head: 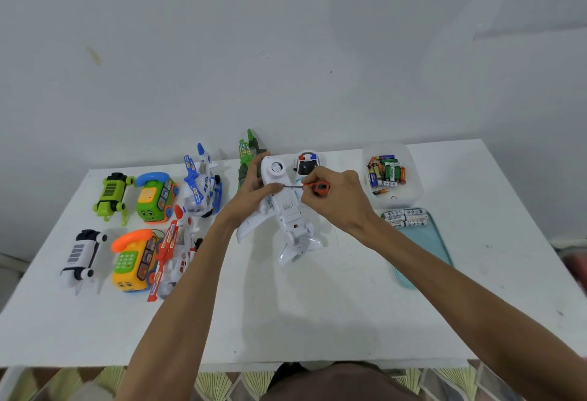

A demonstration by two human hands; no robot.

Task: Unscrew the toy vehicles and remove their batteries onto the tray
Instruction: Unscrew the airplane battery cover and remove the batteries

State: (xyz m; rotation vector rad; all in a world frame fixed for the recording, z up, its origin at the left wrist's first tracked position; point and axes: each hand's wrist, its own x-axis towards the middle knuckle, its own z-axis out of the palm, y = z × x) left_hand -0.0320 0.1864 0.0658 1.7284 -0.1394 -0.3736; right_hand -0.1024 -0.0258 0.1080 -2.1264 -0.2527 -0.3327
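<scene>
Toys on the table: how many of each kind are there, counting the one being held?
Toy aircraft: 4
Telephone cars: 2
Boxy wheeled vehicles: 2
Police car: 1
Total: 9

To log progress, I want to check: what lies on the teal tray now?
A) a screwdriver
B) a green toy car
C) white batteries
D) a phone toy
C: white batteries lie at the far end of the teal tray, while the screwdriver is in the right hand.
</scene>
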